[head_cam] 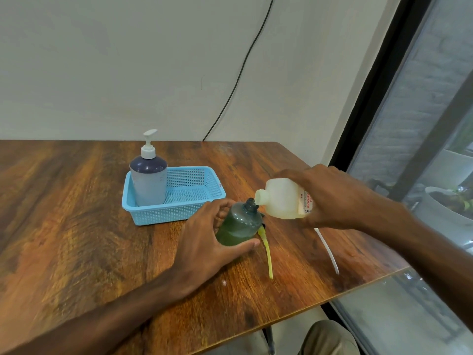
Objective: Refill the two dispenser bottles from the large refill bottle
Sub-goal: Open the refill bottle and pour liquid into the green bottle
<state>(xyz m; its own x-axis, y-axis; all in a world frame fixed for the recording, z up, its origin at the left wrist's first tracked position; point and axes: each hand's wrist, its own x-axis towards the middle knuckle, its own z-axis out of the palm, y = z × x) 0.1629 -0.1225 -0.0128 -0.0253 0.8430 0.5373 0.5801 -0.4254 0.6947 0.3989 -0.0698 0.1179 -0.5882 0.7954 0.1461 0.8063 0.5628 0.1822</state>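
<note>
Two hands work over the brown wooden bench [76, 226]. The left hand [212, 242] curls round the smoky translucent dispenser bottle of green liquid [240, 226], which stands uncapped just in front of the light-blue perforated plastic basket [163, 215]. The right hand [330, 198] grips the large whitish translucent refill bottle [281, 198], tipped with its open mouth at the dispenser's neck. A grey-blue dispenser bottle with a white pump [149, 180] stands in the basket's left end. A yellowish pump tube [268, 254] and a white tube [327, 249] lie on the bench nearby.

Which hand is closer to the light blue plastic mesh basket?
Left. The left hand sits just in front of the light blue plastic mesh basket; the right hand is farther to its right.
</note>
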